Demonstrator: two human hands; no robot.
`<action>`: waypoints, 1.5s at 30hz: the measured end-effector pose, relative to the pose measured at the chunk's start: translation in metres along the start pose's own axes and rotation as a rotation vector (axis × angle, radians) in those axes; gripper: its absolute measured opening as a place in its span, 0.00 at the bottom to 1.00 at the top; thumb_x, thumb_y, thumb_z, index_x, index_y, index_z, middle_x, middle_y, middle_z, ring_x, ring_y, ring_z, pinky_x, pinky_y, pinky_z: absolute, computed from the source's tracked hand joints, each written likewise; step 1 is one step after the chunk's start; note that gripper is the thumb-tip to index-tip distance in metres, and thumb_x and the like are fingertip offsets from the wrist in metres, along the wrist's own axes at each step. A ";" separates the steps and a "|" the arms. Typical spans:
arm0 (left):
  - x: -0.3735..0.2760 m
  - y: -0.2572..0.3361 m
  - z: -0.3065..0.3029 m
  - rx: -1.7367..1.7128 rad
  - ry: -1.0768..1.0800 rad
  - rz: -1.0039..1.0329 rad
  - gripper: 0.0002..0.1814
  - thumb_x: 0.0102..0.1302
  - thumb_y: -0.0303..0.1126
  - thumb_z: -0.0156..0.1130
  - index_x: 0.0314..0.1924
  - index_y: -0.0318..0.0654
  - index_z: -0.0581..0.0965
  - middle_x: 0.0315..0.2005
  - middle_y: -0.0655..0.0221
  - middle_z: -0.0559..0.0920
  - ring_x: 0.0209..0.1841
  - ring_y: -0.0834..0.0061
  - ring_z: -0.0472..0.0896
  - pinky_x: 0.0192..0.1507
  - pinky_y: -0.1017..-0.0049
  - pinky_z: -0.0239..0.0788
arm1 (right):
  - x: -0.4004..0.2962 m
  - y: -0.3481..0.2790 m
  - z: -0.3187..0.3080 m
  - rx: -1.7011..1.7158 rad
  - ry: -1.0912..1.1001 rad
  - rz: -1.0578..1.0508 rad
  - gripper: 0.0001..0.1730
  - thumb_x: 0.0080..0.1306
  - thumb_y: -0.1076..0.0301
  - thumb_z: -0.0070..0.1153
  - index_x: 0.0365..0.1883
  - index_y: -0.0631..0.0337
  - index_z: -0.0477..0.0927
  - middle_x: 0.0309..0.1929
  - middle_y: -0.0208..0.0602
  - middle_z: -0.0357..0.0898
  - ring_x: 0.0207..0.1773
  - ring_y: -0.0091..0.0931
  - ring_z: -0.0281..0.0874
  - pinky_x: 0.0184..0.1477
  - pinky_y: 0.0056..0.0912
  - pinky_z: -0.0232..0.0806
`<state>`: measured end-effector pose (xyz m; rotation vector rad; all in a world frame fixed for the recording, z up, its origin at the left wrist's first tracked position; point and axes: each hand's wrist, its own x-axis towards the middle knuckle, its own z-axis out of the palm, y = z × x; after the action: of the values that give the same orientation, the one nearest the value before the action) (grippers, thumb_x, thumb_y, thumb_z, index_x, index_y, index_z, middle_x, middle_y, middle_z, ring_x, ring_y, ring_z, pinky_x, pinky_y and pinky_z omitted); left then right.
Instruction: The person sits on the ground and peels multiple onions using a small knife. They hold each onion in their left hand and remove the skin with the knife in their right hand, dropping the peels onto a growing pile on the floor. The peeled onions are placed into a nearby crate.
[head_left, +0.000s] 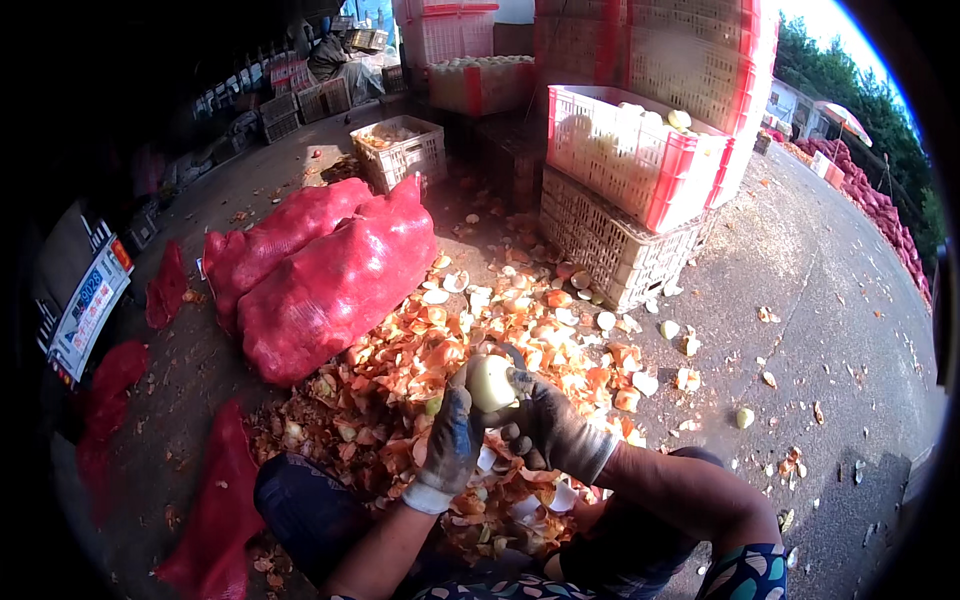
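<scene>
A pale peeled onion (491, 383) is held up between my two gloved hands, above a heap of onion skins. My left hand (452, 439), in a worn grey work glove, cups the onion from the left. From the right, my right hand (559, 427) presses its thumb against the onion, with the fingers curled below. Whether a small tool sits in the right hand is hidden. Brown and orange onion skins (390, 420) spread over the ground beneath both hands and between my legs.
Two full red mesh sacks (337, 281) lie at front left. At front right, a red-and-white crate (630, 161) of peeled onions stands on a beige crate (611, 244). Another crate (405, 154) holds skins. Limp red mesh bags (214, 502) lie left. Loose onions (745, 418) dot the pavement.
</scene>
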<state>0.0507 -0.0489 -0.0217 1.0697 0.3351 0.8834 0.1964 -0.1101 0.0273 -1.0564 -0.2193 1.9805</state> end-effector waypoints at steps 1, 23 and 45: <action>0.005 -0.001 0.000 -0.028 -0.019 0.005 0.45 0.67 0.68 0.46 0.69 0.37 0.60 0.57 0.66 0.73 0.53 0.74 0.75 0.55 0.71 0.70 | -0.003 -0.005 -0.005 0.093 -0.108 0.048 0.30 0.67 0.34 0.45 0.43 0.55 0.75 0.19 0.26 0.72 0.14 0.20 0.66 0.12 0.22 0.58; -0.010 -0.072 -0.195 0.149 0.550 -0.195 0.13 0.70 0.39 0.58 0.47 0.37 0.77 0.37 0.60 0.84 0.33 0.67 0.84 0.38 0.68 0.79 | 0.075 -0.096 -0.067 -1.815 0.133 -1.207 0.07 0.65 0.69 0.51 0.41 0.56 0.77 0.34 0.32 0.81 0.32 0.28 0.80 0.29 0.29 0.72; 0.058 -0.155 -0.396 0.809 0.734 -0.115 0.31 0.64 0.51 0.59 0.63 0.43 0.71 0.57 0.58 0.74 0.60 0.61 0.71 0.62 0.68 0.59 | 0.075 -0.057 0.026 -1.023 0.291 -0.168 0.12 0.70 0.66 0.50 0.48 0.63 0.73 0.31 0.39 0.80 0.24 0.20 0.76 0.22 0.22 0.67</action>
<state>-0.0914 0.2104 -0.3331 1.3991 1.4435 1.0411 0.1911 -0.0125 0.0275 -1.8498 -1.1950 1.4939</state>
